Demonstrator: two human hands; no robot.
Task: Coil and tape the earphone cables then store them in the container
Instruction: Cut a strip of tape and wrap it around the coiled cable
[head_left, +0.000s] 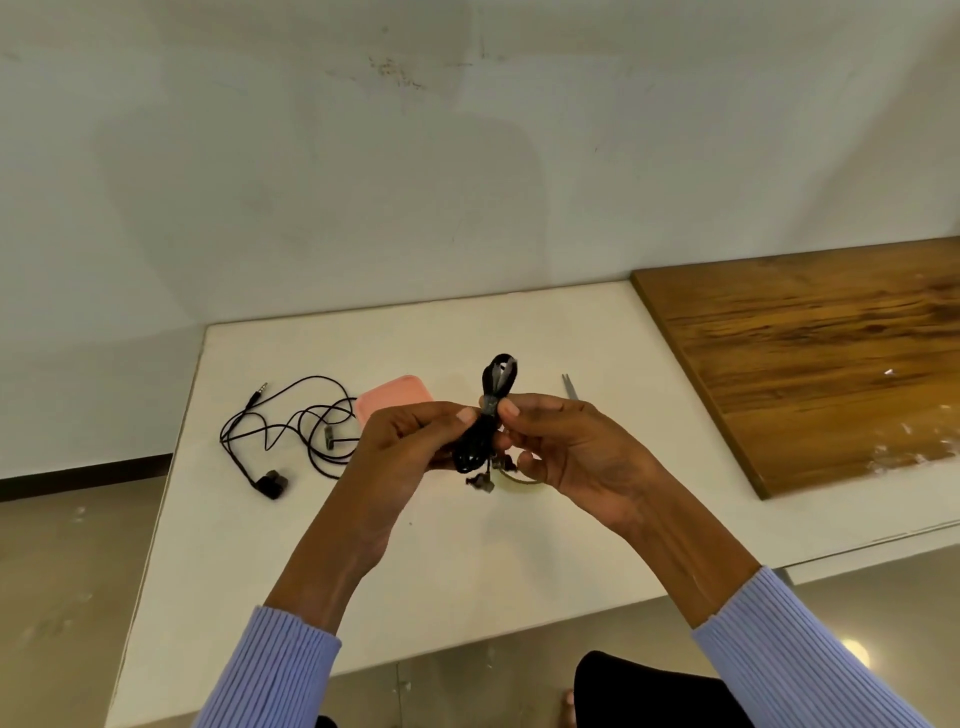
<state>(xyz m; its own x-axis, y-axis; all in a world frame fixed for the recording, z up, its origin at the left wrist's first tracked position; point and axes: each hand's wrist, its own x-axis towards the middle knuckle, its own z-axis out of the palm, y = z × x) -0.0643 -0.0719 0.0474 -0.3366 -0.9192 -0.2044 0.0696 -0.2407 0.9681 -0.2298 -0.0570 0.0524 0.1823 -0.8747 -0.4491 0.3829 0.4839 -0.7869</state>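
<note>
Count: two earphone sets, one pink container (395, 397), one tape roll (519, 477), two hands. Set one: coiled black earphone bundle (485, 415) at frame centre, held up above the white table (467, 561), pinched between both hands. Left hand (410, 441) closed on bundle's left side, thumb on top near the wrap; right hand (561, 447) closed on its right side, thumb tip pressed at the same spot. Bundle folded into a narrow upright hank, loop end sticking up above the fingers, band of greyish translucent tape (491, 402) around the middle with a strip running up into the loop. Earbuds dangling from the lower end, just below the hands. Set two: loose black earphone cable (291, 426) sprawled on table at centre left, uncoiled, jack pointing to upper left, earbuds lying at lower left of the tangle. Container on table behind left hand, partly hidden, touching the loose cable's right edge or nearly so. Tape roll mostly hidden under right hand. Thin grey metal tip (570, 387) poking out above right hand, identity unclear. Wooden board (821, 358) at right.
</note>
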